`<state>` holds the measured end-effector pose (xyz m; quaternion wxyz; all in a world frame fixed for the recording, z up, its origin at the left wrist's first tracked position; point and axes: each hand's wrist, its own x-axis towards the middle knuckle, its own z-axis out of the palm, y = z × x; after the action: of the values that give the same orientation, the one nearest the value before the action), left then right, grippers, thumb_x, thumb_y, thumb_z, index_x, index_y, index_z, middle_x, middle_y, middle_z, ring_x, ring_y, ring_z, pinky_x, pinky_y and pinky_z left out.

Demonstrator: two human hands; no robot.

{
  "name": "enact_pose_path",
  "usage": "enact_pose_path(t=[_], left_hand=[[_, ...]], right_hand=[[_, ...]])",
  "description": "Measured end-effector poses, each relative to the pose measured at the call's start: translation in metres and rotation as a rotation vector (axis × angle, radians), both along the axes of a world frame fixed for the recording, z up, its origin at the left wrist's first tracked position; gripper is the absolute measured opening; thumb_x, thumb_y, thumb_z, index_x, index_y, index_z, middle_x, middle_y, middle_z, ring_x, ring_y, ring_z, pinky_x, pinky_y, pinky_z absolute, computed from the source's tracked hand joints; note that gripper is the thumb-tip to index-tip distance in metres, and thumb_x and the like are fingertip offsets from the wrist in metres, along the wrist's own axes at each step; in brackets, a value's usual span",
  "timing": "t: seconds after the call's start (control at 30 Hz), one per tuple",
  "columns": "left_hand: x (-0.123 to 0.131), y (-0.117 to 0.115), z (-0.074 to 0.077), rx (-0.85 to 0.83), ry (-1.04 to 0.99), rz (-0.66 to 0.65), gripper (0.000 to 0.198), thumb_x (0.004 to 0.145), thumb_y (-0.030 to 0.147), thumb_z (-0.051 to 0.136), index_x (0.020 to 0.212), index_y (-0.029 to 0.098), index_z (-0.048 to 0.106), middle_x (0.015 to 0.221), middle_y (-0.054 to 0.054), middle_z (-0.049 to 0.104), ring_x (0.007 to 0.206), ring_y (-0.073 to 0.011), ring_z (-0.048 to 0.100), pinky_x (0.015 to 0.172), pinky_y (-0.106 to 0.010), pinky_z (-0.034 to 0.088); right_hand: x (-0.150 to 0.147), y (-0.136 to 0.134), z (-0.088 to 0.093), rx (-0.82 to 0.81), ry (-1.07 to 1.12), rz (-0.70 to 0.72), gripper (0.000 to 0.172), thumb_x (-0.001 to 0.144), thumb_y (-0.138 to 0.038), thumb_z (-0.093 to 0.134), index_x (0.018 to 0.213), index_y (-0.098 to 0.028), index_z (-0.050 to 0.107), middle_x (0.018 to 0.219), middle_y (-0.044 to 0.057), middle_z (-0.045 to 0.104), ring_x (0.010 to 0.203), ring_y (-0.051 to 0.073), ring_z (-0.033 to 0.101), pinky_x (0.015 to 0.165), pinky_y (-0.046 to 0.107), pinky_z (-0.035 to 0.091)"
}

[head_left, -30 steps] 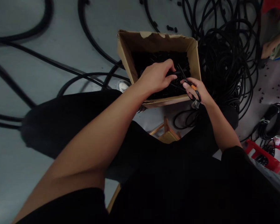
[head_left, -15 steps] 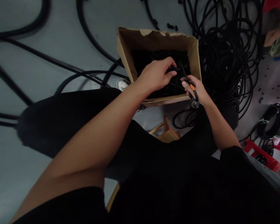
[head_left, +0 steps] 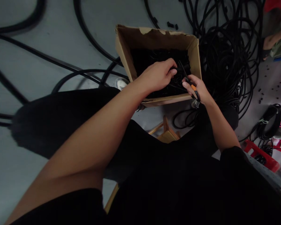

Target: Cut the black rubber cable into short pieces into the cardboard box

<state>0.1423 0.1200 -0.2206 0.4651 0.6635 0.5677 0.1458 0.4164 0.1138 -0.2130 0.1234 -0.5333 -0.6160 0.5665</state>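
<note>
An open cardboard box (head_left: pixel 154 36) stands on the grey floor, filled with black cable pieces. Over it, my left hand (head_left: pixel 158 76) is closed around a short black cable piece (head_left: pixel 179 66). My right hand (head_left: pixel 198 89) grips scissors (head_left: pixel 191 85) with black and orange handles. The blades point up toward the cable piece, close to my left fingertips. I cannot tell whether the blades touch the cable.
A big tangle of black cable (head_left: pixel 224 53) lies right of the box. Thick black hoses (head_left: pixel 61 64) cross the floor at left. A wooden stool (head_left: pixel 166 134) shows between my legs. A red crate (head_left: pixel 262 153) and a cable coil (head_left: pixel 270 122) sit at right. Another person's limb (head_left: pixel 275 37) is at the top right.
Both hands stay over the box with only slight shifts; the view has drifted a little, so the box sits slightly higher and further left.
</note>
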Motion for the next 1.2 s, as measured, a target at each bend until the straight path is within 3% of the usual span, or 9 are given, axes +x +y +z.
enact_pose_path(t=[0.23, 0.47, 0.67, 0.9, 1.1, 1.2], left_hand=[[0.003, -0.001, 0.007, -0.041, 0.119, -0.007, 0.048, 0.129, 0.042, 0.048, 0.165, 0.030, 0.078, 0.131, -0.013, 0.093, 0.132, -0.0384, 0.087, 0.118, -0.047, 0.065], [0.003, -0.001, 0.012, -0.075, 0.206, -0.036, 0.052, 0.129, 0.046, 0.048, 0.168, 0.029, 0.077, 0.131, -0.015, 0.093, 0.136, -0.0412, 0.089, 0.114, -0.047, 0.066], [0.004, 0.000, 0.007, -0.087, 0.193, -0.049, 0.054, 0.126, 0.051, 0.056, 0.170, 0.028, 0.078, 0.126, -0.015, 0.095, 0.135, -0.0423, 0.090, 0.115, -0.048, 0.067], [0.004, 0.000, -0.003, -0.138, 0.231, -0.067, 0.052, 0.124, 0.051, 0.060, 0.164, 0.024, 0.082, 0.128, -0.020, 0.094, 0.134, -0.0458, 0.090, 0.115, -0.052, 0.068], [0.004, 0.001, -0.001, -0.142, 0.193, -0.164, 0.042, 0.123, 0.051, 0.065, 0.153, 0.030, 0.085, 0.129, -0.014, 0.095, 0.133, -0.0414, 0.090, 0.114, -0.046, 0.067], [0.006, 0.000, -0.001, -0.151, 0.200, -0.193, 0.040, 0.122, 0.052, 0.066, 0.151, 0.033, 0.086, 0.130, -0.013, 0.095, 0.133, -0.0409, 0.089, 0.114, -0.046, 0.067]], right_hand=[[-0.003, -0.004, -0.001, -0.058, 0.034, -0.035, 0.065, 0.109, -0.082, 0.098, 0.118, -0.025, 0.069, 0.079, -0.007, 0.053, 0.063, 0.011, 0.050, 0.054, 0.023, 0.044], [-0.010, -0.008, -0.001, -0.149, 0.016, -0.052, 0.046, 0.116, -0.065, 0.094, 0.116, -0.026, 0.069, 0.076, -0.006, 0.053, 0.057, 0.012, 0.050, 0.049, 0.023, 0.041], [-0.015, -0.009, 0.003, -0.169, -0.004, -0.043, 0.047, 0.114, -0.061, 0.097, 0.111, -0.026, 0.066, 0.079, -0.006, 0.055, 0.059, 0.012, 0.053, 0.050, 0.023, 0.042], [-0.015, -0.014, -0.006, -0.182, 0.002, 0.000, 0.058, 0.111, -0.070, 0.101, 0.107, -0.026, 0.064, 0.076, -0.008, 0.054, 0.054, 0.010, 0.050, 0.048, 0.024, 0.038], [-0.011, -0.013, -0.006, -0.240, 0.019, 0.005, 0.060, 0.113, -0.074, 0.099, 0.113, -0.027, 0.062, 0.077, -0.009, 0.056, 0.059, 0.011, 0.056, 0.055, 0.023, 0.049], [-0.010, -0.012, -0.005, -0.279, 0.000, 0.005, 0.057, 0.114, -0.070, 0.099, 0.112, -0.028, 0.061, 0.076, -0.010, 0.056, 0.060, 0.011, 0.055, 0.054, 0.022, 0.048]])
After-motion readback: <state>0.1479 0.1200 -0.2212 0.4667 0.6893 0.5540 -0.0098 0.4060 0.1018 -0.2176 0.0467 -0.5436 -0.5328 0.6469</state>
